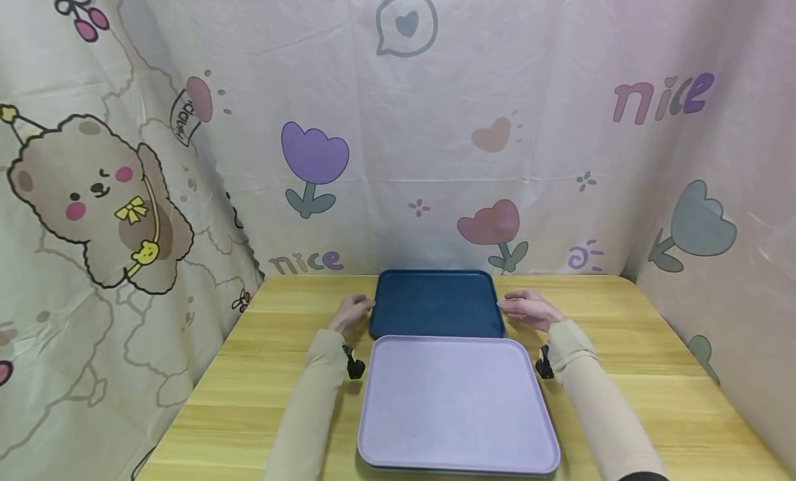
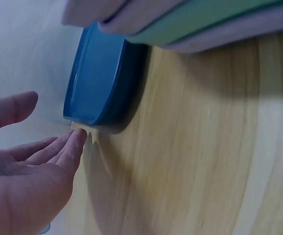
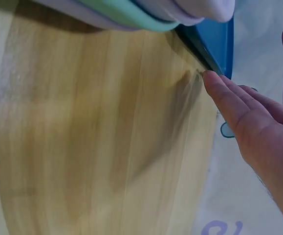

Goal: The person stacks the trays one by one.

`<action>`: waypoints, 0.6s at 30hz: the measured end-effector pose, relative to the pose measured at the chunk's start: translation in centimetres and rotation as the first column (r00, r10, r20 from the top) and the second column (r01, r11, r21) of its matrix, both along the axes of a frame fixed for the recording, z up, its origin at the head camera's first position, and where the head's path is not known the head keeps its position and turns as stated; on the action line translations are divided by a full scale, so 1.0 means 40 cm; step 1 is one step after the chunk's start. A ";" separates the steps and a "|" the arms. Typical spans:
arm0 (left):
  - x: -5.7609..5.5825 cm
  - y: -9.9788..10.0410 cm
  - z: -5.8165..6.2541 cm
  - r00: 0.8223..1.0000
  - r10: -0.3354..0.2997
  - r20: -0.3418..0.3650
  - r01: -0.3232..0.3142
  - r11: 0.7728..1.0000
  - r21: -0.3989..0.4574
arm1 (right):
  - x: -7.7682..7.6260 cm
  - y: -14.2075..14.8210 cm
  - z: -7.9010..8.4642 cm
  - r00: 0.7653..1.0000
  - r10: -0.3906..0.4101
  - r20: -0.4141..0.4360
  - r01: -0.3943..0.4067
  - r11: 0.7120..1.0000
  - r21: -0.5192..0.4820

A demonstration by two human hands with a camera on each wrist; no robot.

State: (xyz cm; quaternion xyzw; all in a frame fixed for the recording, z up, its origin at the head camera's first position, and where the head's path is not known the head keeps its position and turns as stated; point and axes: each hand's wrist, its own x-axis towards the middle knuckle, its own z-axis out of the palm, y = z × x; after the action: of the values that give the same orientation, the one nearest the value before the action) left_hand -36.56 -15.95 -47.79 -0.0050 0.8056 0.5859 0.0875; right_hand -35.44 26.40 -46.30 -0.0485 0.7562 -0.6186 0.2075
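A dark blue tray (image 1: 438, 303) lies flat at the back of the table, close to the wall cloth. My left hand (image 1: 352, 312) is at its left side, fingertips right by the rim; in the left wrist view the fingers (image 2: 72, 152) are straight and the thumb is raised apart. On the opposite side my right hand (image 1: 528, 309) has its fingertips at the tray's right edge, with straight fingers (image 3: 234, 100) in the right wrist view. In front of the blue tray sits a stack topped by a lilac tray (image 1: 457, 405); the wrist views show lilac and green layers.
The wooden table (image 1: 249, 391) extends to both sides of the stack. A patterned cloth (image 1: 410, 149) hangs behind the table and along both sides. Both forearms pass beside the tray stack, each wearing a small black wrist camera.
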 end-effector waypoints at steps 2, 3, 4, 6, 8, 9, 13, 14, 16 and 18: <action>-0.003 0.002 -0.002 1.000 0.002 0.002 -0.002 1.000 0.004 | -0.002 -0.004 -0.001 1.000 0.002 0.005 -0.002 1.000 -0.004; -0.004 0.003 -0.003 1.000 0.003 0.004 -0.003 1.000 0.008 | -0.003 -0.006 -0.002 1.000 0.003 0.007 -0.003 1.000 -0.005; -0.005 0.005 -0.003 1.000 0.003 0.007 -0.004 1.000 0.015 | -0.003 -0.008 -0.001 1.000 0.008 0.006 -0.008 1.000 -0.002; -0.008 0.009 -0.003 1.000 0.003 0.008 -0.003 1.000 0.023 | -0.005 -0.010 -0.001 1.000 0.022 0.004 -0.022 1.000 0.000; -0.009 0.012 -0.003 1.000 0.000 0.015 -0.001 0.999 0.036 | -0.006 -0.014 0.000 1.000 0.025 0.009 -0.025 1.000 0.000; -0.010 0.014 -0.003 1.000 -0.001 0.017 0.001 0.999 0.036 | -0.006 -0.015 0.000 1.000 0.027 0.010 -0.027 1.000 0.004; -0.015 0.017 0.000 0.999 -0.005 0.035 0.003 0.999 0.047 | -0.007 -0.017 0.002 0.999 0.017 0.028 -0.017 1.000 0.003; -0.017 0.017 0.000 0.999 -0.004 0.041 0.002 0.999 0.055 | -0.007 -0.017 0.002 0.999 0.017 0.032 -0.017 1.000 0.000; -0.019 0.018 -0.001 0.999 -0.006 0.050 0.002 0.998 0.070 | -0.007 -0.016 0.003 0.999 0.014 0.044 -0.013 1.000 -0.011; -0.021 0.017 -0.003 0.999 -0.013 0.052 0.009 0.997 0.082 | -0.008 -0.016 0.003 0.998 0.015 0.053 -0.014 1.000 -0.017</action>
State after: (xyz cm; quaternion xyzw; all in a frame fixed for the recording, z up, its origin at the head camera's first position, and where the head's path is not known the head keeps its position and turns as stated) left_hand -37.41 -15.25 -47.90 -0.0125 0.7785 0.6175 0.1119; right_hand -35.75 25.77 -46.19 -0.0391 0.7450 -0.6243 0.2317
